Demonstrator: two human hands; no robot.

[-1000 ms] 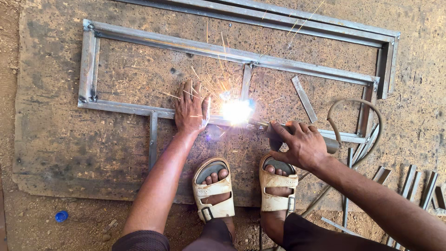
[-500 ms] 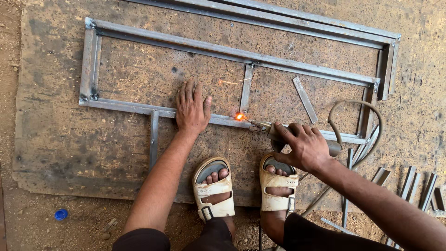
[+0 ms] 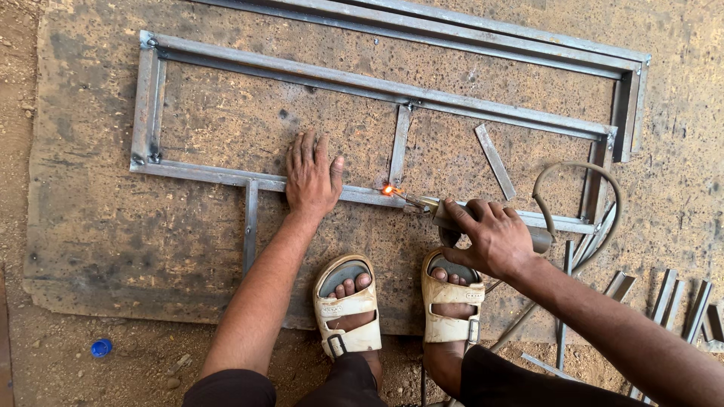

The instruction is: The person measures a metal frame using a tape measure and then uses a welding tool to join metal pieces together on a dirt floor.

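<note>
Sandals: two worn, cream-coloured sandals [image 3: 347, 305] are seen at the lower centre of the frame, planted on the near edge of the steel plate.
Right hand: the right hand [image 3: 494, 237] is clenched around the welding holder [image 3: 445, 215] at centre right; the fingers are wrapped over the grip, and a thin rod is held out to the left.
Rod tip: an orange glow [image 3: 389, 190] is shown at the centre of the frame, where the rod meets the frame's near rail at the foot of the short upright bar [image 3: 400, 145].
Left hand: the left hand [image 3: 311, 175] is laid flat, fingers spread and released, pressing on the near rail left of the glow; nothing is gripped.
Metal frame: the metal frame [image 3: 147, 105] lies flat across the middle of the picture, from upper left to centre right. It is judged stiff, fairly heavy and sharp-edged, and hot near the glow; it is best held by a bare rail well away from the joint.
Material: grey angle bar, dull and scuffed, with dark weld spots at the corners.
Cable: a thick looped cable [image 3: 596, 196] is seen at the right.
Loose bar: a short flat offcut [image 3: 495, 151] lies inside the frame.
Steel plate: a rusty, speckled steel plate [image 3: 83, 241] lies beneath on dirt.
Far frame: a second angle-bar frame [image 3: 467, 34] lies along the top.
</note>
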